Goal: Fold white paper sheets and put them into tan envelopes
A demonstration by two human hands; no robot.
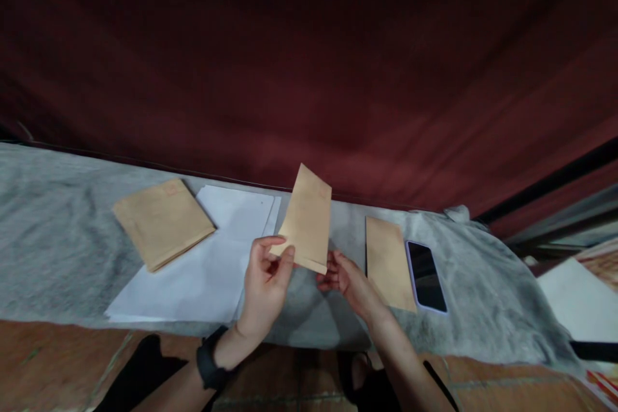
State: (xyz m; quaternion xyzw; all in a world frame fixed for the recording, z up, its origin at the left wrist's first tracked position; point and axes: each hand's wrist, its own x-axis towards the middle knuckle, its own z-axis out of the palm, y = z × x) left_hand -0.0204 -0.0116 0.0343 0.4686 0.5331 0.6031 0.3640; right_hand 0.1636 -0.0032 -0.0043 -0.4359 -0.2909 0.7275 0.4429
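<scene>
My left hand [268,277] pinches a brown paper envelope [309,215] by its lower left corner, thumb on the front and fingers behind. The envelope is raised and tilted above the cloth, with a faint red mark near its top and a narrow fold along its bottom edge. Close to its lower right corner is my right hand [350,280], fingers loosely bent and apart; whether they touch the paper is hard to tell. Another brown envelope [389,264] lies flat just beyond the right hand. On the left, a stack of brown envelopes [164,222] rests partly over white paper sheets [193,290].
A phone in a lilac case [427,277] lies right of the flat envelope. Grey cloth [483,290] covers the narrow surface, backed by a dark red curtain [309,77]. A white sheet-like object [579,299] is at far right. Tiled floor [58,354] shows below.
</scene>
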